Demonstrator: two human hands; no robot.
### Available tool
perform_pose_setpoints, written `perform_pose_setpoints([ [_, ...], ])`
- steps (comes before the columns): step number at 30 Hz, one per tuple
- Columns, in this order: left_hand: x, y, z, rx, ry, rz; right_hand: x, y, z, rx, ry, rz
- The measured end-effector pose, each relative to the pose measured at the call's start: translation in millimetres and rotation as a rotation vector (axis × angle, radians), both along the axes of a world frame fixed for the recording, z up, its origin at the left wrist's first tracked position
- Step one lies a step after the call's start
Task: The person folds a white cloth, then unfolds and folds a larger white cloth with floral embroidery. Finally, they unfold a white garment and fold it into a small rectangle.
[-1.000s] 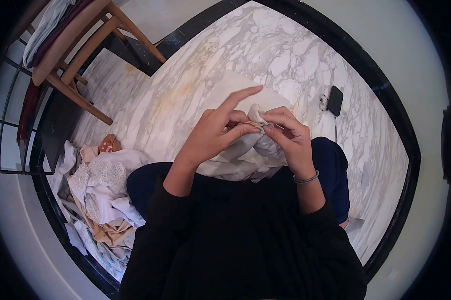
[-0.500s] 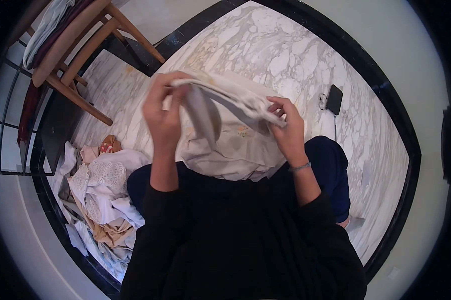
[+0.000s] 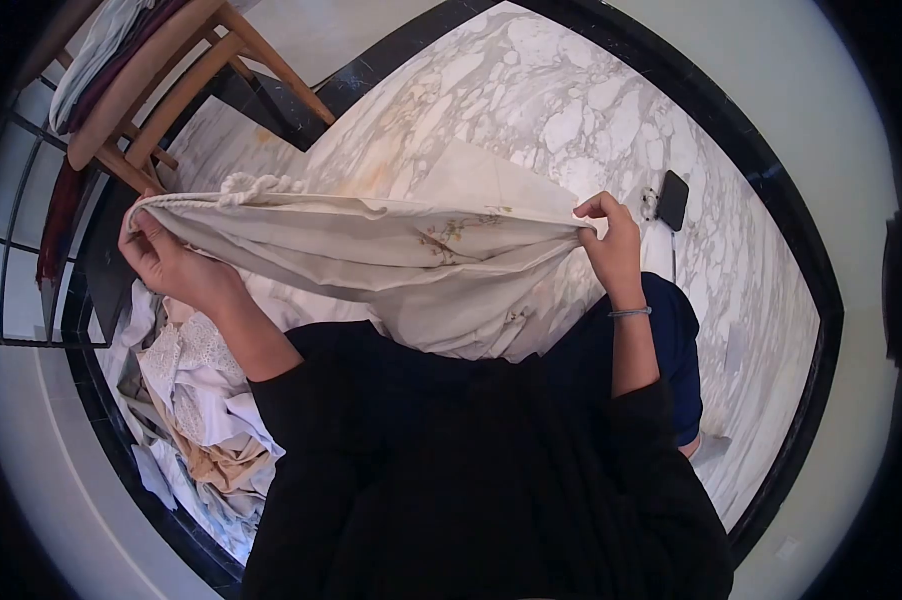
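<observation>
A cream cloth with small embroidered flowers is stretched sideways in front of me, its lower part hanging in folds down to my lap. My left hand grips its far left end, where a corded edge loops over the fingers. At the right end my right hand pinches the gathered edge between thumb and fingers. A knotted white cord lies along the top edge, nearer my left hand. Part of the cloth's lower end is hidden by my dark-clad legs.
A heap of white and beige clothes lies to my left. A wooden chair with folded cloths stands at the upper left, by a wire rack. A black phone rests on the marble floor at right.
My hands have moved apart, my left hand far to the left and my right slightly right. The cloth, bunched between them before, is now pulled out wide, showing its flowers and the knotted cord.
</observation>
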State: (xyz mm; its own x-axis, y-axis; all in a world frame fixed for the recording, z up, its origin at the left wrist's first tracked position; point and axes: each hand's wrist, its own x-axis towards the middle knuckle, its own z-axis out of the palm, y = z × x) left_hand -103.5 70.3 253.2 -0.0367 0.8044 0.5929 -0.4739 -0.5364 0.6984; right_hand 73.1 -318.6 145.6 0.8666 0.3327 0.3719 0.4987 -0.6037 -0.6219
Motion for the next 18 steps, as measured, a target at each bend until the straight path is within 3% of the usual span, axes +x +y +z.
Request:
perform_pose_setpoints([
  [3, -2.2, 0.8, 0.3, 0.001, -0.024, -0.001, -1.4, 2.2, 0.0, 0.031, 0.112, 0.018],
  [9, 1.2, 0.8, -4.7, -0.010, -0.071, -0.112, -3.5, 11.2, -7.8, 0.177, 0.083, 0.145],
  [12, -0.8, 2.6, -5.3, -0.067, -0.048, -0.068, -12.4, 17.0, -8.7, -0.068, -0.101, 0.178],
  [16, 0.1, 2.5, -5.4, -0.072, -0.061, -0.091, -48.8, 46.2, -24.2, -0.078, -0.069, 0.246],
  [18, 2.6, -2.4, -3.9, -0.084, -0.076, -0.081, -72.3, 63.9, -33.5, -0.024, 0.117, 0.496],
])
